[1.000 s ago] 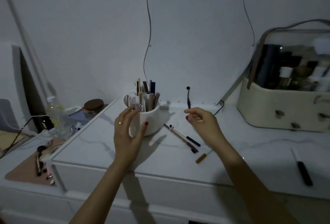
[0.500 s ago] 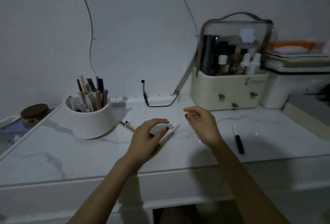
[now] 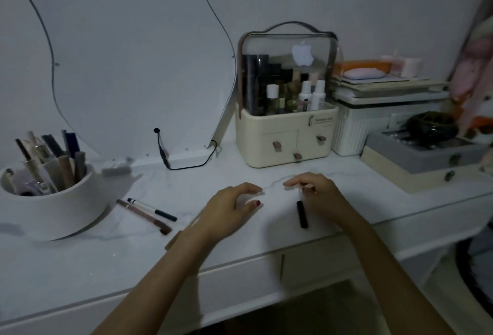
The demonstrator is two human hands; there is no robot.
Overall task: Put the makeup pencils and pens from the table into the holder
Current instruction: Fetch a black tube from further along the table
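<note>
A white round holder with several pencils upright in it stands at the left of the table. To its right a white-and-black pen and a brown pencil lie side by side. A gold-ended pencil pokes out from under my left wrist. My left hand hovers over the table's middle, fingers curved and apart, holding nothing. A black pen lies flat further right. My right hand is over its far end, fingertips loosely curled there.
A cream cosmetics case with a clear lid stands at the back. White and grey boxes fill the right side. A black cable runs along the mirror base. The table's front edge is under my forearms.
The view has swung right. My left hand has left the holder and come to the middle of the table. My right hand has reached right to the black pen.
</note>
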